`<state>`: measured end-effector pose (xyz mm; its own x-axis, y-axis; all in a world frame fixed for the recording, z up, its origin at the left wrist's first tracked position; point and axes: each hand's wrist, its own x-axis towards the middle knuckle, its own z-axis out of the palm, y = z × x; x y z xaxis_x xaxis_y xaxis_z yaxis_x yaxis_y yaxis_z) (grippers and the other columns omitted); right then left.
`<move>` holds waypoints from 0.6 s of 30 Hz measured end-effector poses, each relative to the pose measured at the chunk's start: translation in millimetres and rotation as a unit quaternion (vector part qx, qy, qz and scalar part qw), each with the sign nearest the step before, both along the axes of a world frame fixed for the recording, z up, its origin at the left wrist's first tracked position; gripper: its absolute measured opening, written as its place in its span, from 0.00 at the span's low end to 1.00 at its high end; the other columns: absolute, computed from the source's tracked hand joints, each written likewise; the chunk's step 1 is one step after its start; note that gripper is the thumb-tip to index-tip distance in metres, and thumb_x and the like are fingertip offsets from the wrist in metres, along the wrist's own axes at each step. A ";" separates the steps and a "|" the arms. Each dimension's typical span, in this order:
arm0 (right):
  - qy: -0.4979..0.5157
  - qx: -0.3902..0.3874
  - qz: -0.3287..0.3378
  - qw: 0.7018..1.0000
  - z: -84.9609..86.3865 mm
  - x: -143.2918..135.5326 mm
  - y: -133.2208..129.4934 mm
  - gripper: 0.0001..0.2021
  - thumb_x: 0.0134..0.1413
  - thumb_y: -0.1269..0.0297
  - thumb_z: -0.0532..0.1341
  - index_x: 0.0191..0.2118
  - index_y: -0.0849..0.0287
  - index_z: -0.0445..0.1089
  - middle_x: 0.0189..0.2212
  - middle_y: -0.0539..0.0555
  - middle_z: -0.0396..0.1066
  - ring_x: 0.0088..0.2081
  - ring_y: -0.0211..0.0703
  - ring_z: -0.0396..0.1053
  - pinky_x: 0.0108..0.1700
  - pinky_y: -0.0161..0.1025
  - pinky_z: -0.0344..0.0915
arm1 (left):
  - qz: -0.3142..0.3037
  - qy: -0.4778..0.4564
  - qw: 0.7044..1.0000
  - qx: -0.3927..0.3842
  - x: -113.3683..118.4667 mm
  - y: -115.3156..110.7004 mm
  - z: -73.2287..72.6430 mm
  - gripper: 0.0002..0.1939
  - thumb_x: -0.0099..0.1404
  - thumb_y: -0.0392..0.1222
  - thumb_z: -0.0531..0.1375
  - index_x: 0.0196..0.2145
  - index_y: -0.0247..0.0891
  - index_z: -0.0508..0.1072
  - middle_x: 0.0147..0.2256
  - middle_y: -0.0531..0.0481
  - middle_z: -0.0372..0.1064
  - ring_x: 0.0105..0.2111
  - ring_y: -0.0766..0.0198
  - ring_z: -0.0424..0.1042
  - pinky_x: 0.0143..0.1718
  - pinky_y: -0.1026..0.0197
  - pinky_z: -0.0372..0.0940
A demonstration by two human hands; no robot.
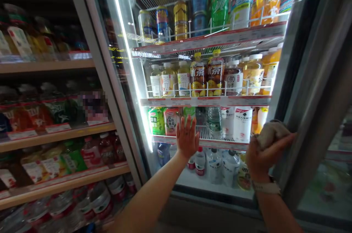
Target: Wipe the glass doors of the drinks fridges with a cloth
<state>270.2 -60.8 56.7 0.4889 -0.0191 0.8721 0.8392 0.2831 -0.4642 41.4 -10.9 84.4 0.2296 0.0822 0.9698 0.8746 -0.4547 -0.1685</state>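
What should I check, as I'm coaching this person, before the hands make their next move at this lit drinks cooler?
1. Left hand free: ok, it is open with nothing seen in it.
2. Cloth secure: ok, the right hand is closed around it.
3. Left hand off the shelf and drinks: cannot tell, contact is not clear from this angle.
4. Green drink in plain view: not ok, the left fingers cover its lower part.
5. Clear bottle upright: ok.
6. Right fingertips clear of the metal frame: cannot tell, they overlap its edge in view.
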 end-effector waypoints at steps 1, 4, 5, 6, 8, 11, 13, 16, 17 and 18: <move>-0.007 0.004 -0.006 1.000 -0.7 -4.2 2.4 0.45 0.56 0.60 0.61 0.70 0.68 0.34 0.66 0.73 0.49 0.64 0.70 0.54 0.60 0.63 0.59 | -0.002 0.003 1.000 -0.007 -0.7 -1.9 0.4 0.33 0.71 0.42 0.47 0.69 0.35 0.41 0.67 0.42 0.47 0.69 0.52 0.37 0.67 0.45 0.42; -0.039 0.013 -0.018 0.999 -3.8 -26.6 11.9 0.41 0.57 0.60 0.61 0.70 0.68 0.41 0.65 0.73 0.53 0.64 0.69 0.56 0.60 0.64 0.59 | -0.017 0.039 0.998 -0.041 -11.3 -10.1 4.2 0.34 0.71 0.44 0.48 0.69 0.36 0.40 0.68 0.42 0.45 0.69 0.52 0.36 0.67 0.45 0.44; -0.054 0.014 -0.012 0.998 -4.2 -35.8 14.3 0.40 0.57 0.61 0.61 0.69 0.67 0.43 0.64 0.72 0.56 0.63 0.68 0.57 0.59 0.63 0.60 | -0.026 0.063 0.996 -0.051 -18.9 -12.8 6.6 0.34 0.71 0.44 0.48 0.69 0.37 0.40 0.68 0.42 0.44 0.69 0.53 0.37 0.67 0.45 0.45; -0.072 0.016 -0.002 0.997 -4.0 -45.2 15.7 0.38 0.58 0.62 0.60 0.69 0.66 0.45 0.62 0.70 0.59 0.63 0.67 0.58 0.59 0.62 0.60 | -0.034 0.085 0.994 -0.057 -28.9 -14.8 9.5 0.34 0.71 0.44 0.49 0.69 0.38 0.40 0.69 0.43 0.43 0.69 0.53 0.37 0.67 0.45 0.46; -0.113 0.022 0.024 0.993 -2.9 -63.5 16.2 0.36 0.58 0.65 0.60 0.69 0.62 0.47 0.61 0.67 0.62 0.63 0.63 0.59 0.60 0.61 0.61 | -0.035 0.101 0.992 -0.061 -55.4 -15.8 15.9 0.33 0.71 0.43 0.49 0.69 0.41 0.40 0.69 0.44 0.40 0.69 0.54 0.38 0.67 0.46 0.46; -0.174 0.027 0.070 0.982 -4.1 -88.7 13.8 0.32 0.60 0.70 0.57 0.68 0.56 0.48 0.63 0.61 0.61 0.65 0.58 0.56 0.62 0.58 0.61 | 0.007 0.035 0.997 -0.062 -103.5 -8.3 22.7 0.34 0.71 0.42 0.49 0.69 0.41 0.38 0.70 0.43 0.35 0.69 0.52 0.35 0.67 0.43 0.44; -0.215 0.017 0.106 0.971 -9.9 -104.3 13.0 0.31 0.62 0.72 0.55 0.68 0.54 0.49 0.64 0.57 0.60 0.65 0.55 0.55 0.63 0.57 0.60 | 0.039 -0.005 0.997 -0.067 -132.5 1.0 21.7 0.34 0.71 0.42 0.48 0.69 0.41 0.37 0.70 0.42 0.33 0.69 0.52 0.34 0.67 0.42 0.43; -0.300 -0.022 0.154 0.941 -25.9 -126.6 14.7 0.29 0.63 0.73 0.52 0.68 0.55 0.50 0.63 0.55 0.61 0.66 0.50 0.53 0.66 0.53 0.57 | 0.052 0.012 0.997 -0.055 -159.1 16.7 11.3 0.33 0.72 0.43 0.47 0.69 0.42 0.37 0.70 0.42 0.32 0.69 0.51 0.33 0.67 0.41 0.42; -0.333 -0.036 0.165 0.928 -32.5 -133.8 15.7 0.29 0.63 0.74 0.51 0.68 0.56 0.51 0.62 0.55 0.62 0.66 0.48 0.53 0.67 0.50 0.56 | 0.053 0.018 0.997 -0.047 -163.1 21.2 6.8 0.33 0.72 0.43 0.47 0.69 0.41 0.37 0.70 0.42 0.32 0.69 0.51 0.33 0.67 0.41 0.43; -0.363 -0.046 0.171 0.915 -39.5 -140.8 16.7 0.28 0.62 0.76 0.50 0.67 0.56 0.52 0.62 0.54 0.63 0.67 0.46 0.53 0.68 0.48 0.54 | 0.053 0.020 0.998 -0.037 -165.1 25.0 2.7 0.33 0.72 0.43 0.46 0.69 0.40 0.37 0.70 0.42 0.32 0.69 0.50 0.33 0.66 0.41 0.43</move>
